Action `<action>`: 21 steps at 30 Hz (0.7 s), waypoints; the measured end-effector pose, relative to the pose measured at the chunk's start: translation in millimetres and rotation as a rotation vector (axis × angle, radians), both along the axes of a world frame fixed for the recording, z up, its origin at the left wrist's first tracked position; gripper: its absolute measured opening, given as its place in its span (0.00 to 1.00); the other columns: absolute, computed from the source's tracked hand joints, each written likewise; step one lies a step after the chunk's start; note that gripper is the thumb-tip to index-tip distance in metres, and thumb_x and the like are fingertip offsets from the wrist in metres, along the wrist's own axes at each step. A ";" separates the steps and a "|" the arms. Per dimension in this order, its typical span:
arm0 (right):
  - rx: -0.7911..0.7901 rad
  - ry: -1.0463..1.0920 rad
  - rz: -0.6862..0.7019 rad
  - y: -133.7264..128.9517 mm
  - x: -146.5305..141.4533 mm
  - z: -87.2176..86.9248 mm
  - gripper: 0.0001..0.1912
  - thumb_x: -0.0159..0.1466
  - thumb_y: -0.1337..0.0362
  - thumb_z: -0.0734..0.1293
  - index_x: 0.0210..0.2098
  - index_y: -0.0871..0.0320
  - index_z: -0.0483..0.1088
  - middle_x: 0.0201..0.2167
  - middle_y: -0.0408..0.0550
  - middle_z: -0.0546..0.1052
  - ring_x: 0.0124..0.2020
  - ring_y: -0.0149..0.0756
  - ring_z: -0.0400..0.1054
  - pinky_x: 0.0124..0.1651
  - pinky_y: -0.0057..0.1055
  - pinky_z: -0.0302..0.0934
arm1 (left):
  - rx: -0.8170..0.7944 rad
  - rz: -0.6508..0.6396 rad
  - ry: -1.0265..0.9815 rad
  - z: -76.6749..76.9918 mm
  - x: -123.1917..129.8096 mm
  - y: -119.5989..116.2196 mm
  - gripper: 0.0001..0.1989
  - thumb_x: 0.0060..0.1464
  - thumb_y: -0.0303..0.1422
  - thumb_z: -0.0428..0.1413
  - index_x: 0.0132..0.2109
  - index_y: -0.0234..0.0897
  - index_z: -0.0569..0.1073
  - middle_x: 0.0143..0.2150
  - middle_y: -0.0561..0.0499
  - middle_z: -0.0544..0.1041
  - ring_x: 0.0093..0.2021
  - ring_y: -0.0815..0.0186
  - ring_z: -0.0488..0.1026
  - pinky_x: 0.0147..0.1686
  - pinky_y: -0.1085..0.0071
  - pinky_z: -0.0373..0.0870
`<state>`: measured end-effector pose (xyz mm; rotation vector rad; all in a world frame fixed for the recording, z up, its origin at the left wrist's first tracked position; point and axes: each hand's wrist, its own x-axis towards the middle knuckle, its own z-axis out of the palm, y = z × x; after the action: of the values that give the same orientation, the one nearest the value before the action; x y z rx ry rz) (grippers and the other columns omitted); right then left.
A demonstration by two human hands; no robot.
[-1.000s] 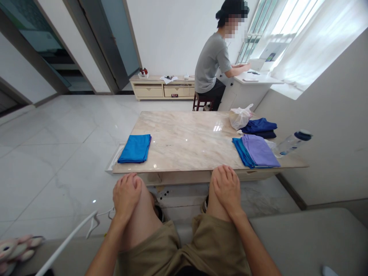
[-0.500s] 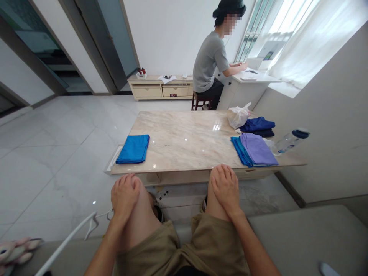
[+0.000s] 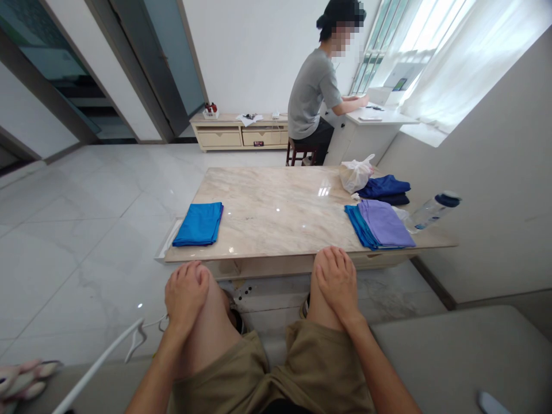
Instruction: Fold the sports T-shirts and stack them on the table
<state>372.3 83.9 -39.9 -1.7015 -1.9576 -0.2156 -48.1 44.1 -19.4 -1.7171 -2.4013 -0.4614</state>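
From afar I see left hand (image 3: 185,293) before table's (image 3: 271,230) near-left corner, empty, fingers draped over left knee (image 3: 212,284), likely resting. Blue folded cloth (image 3: 198,224) flat on table's left end, probably squared for neatness. Right hand (image 3: 338,279) before table's right half, empty, cupped over right knee. Teal cloth (image 3: 357,227) under purple cloth (image 3: 385,221), table's right end, seemingly stacked compactly. Versus earlier frame: view drifts slightly right; hands, cloths unmoved.

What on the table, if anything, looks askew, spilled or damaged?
No spill or damage shows. The purple cloth lies askew on the blue cloth beneath, leaving blue edges sticking out on the left. The bottle looks tilted, but that may be lens distortion near the picture's side.
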 end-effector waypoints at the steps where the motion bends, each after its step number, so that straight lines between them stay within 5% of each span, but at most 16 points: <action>1: -0.003 -0.002 0.000 -0.1 -0.1 0.3 0.26 0.77 0.60 0.61 0.72 0.59 0.69 0.71 0.64 0.74 0.75 0.59 0.60 0.75 0.58 0.57 | 0.000 -0.001 0.002 0.1 0.3 0.0 0.27 0.73 0.39 0.44 0.61 0.30 0.81 0.63 0.34 0.83 0.65 0.45 0.76 0.67 0.51 0.69; 21: -0.003 0.044 0.000 -4.1 0.7 3.5 0.27 0.77 0.61 0.62 0.73 0.57 0.68 0.71 0.64 0.74 0.75 0.61 0.60 0.75 0.61 0.58 | -0.035 -0.015 0.005 7.5 3.9 -0.2 0.30 0.72 0.40 0.41 0.61 0.27 0.81 0.62 0.31 0.83 0.64 0.42 0.76 0.68 0.47 0.72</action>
<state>373.0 79.8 -36.4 -1.6942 -1.9263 -0.1737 -44.2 43.8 -12.0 -1.7492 -2.4093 -0.4187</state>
